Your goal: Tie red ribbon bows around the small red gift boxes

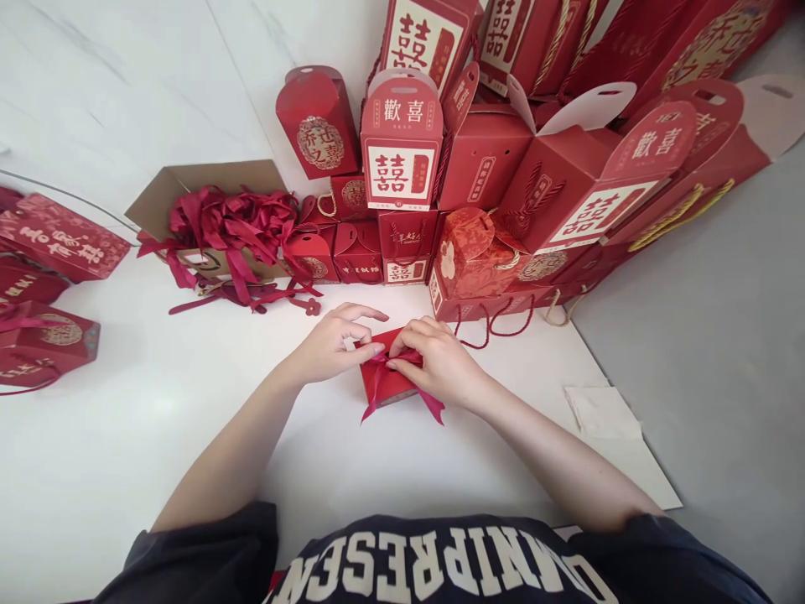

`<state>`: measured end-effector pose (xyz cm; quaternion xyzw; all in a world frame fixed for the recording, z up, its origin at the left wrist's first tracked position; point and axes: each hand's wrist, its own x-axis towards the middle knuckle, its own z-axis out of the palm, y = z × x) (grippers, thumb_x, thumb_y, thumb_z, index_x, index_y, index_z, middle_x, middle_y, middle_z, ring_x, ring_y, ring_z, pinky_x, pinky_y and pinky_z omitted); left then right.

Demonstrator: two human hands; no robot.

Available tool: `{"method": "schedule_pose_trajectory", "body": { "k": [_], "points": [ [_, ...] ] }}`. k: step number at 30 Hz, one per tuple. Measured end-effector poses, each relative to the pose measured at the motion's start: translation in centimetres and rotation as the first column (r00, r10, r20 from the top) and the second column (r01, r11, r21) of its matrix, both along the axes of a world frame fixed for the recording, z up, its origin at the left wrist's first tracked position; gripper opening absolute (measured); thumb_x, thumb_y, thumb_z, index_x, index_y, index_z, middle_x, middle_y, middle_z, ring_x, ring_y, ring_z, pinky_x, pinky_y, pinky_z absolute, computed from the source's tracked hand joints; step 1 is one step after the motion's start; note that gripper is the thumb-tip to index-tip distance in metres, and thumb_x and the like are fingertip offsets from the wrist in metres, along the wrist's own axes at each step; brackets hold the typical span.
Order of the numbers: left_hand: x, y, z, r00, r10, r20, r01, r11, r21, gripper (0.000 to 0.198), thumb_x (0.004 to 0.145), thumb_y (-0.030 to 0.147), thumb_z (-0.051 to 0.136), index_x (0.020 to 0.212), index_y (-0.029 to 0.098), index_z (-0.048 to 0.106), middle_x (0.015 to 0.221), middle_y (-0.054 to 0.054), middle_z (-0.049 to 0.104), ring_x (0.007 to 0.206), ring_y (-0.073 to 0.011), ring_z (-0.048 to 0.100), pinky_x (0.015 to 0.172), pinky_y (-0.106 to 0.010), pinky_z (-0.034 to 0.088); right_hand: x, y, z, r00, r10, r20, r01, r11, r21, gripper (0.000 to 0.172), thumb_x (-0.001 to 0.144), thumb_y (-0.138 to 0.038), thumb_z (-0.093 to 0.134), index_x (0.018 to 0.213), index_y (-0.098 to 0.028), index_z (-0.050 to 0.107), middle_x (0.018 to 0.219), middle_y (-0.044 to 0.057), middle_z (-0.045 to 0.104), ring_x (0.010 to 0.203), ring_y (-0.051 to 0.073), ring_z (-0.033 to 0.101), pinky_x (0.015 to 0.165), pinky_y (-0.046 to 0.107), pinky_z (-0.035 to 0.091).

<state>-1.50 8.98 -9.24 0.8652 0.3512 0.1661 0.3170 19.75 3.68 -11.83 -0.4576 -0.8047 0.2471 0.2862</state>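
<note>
A small red gift box (386, 386) sits on the white table in front of me. Across its top lies a crimson ribbon (433, 406), tied in a bow with two tails hanging over the near side. My right hand (444, 359) pinches the bow between thumb and fingers from the right. On the left side of the box, my left hand (330, 344) has its thumb and a curled finger closed at the ribbon's left part, while another finger stretches over the box. The fingers partly hide the knot and the box's top.
Behind the box stand several stacked red gift boxes (402, 138) and rope-handled bags. A cardboard box (148, 197) full of crimson ribbons (232, 220) is at the back left, some spilling out. More red boxes (47, 344) lie far left. White tissue (600, 411) lies at the right edge.
</note>
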Motion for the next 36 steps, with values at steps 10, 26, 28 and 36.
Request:
{"method": "schedule_pose_trajectory", "body": {
  "k": [10,26,28,36],
  "points": [
    [0.6,-0.7,0.3,0.998,0.001,-0.067,0.012,0.983,0.185,0.031,0.086,0.029,0.056,0.057,0.02,0.062,0.121,-0.001,0.064,0.111,-0.0229,0.056,0.097,-0.042,0.04,-1.7,-1.0,-0.8,0.984,-0.166,0.056,0.16,0.982,0.103,0.007,0.075,-0.016,0.059,0.079,-0.022,0.056,0.085,0.003,0.06,0.087,0.023,0.048,0.08,0.037,0.037],
    [0.5,0.9,-3.7,0.922,0.159,0.353,0.082,0.811,-0.579,0.041,0.08,0.043,0.063,0.052,0.016,0.052,0.123,-0.008,0.064,0.112,-0.0264,0.06,0.099,-0.043,0.044,-1.6,-1.4,-1.6,0.98,-0.185,-0.072,0.193,0.975,0.115,0.006,0.078,-0.018,0.059,0.081,-0.023,0.058,0.086,0.003,0.061,0.089,0.024,0.048,0.088,0.04,0.037],
    [0.5,0.8,-3.3,0.935,0.137,0.328,0.065,0.841,-0.537,0.041,0.081,0.043,0.062,0.052,0.016,0.051,0.123,-0.008,0.063,0.112,-0.0254,0.06,0.098,-0.041,0.045,-0.9,-1.5,-1.3,0.981,-0.141,-0.131,0.153,0.985,0.081,0.006,0.082,-0.023,0.06,0.088,-0.023,0.058,0.092,0.004,0.062,0.092,0.024,0.05,0.089,0.04,0.039],
    [1.5,-0.4,-2.0,0.966,0.123,0.228,-0.04,0.94,-0.339,0.039,0.078,0.041,0.069,0.057,0.018,0.046,0.117,-0.009,0.064,0.107,-0.023,0.061,0.096,-0.038,0.046,2.9,-1.8,-1.3,0.91,-0.208,-0.359,0.156,0.973,-0.168,0.014,0.094,-0.036,0.051,0.095,-0.023,0.056,0.106,0.006,0.058,0.109,0.021,0.052,0.098,0.037,0.038]
  ]
}}
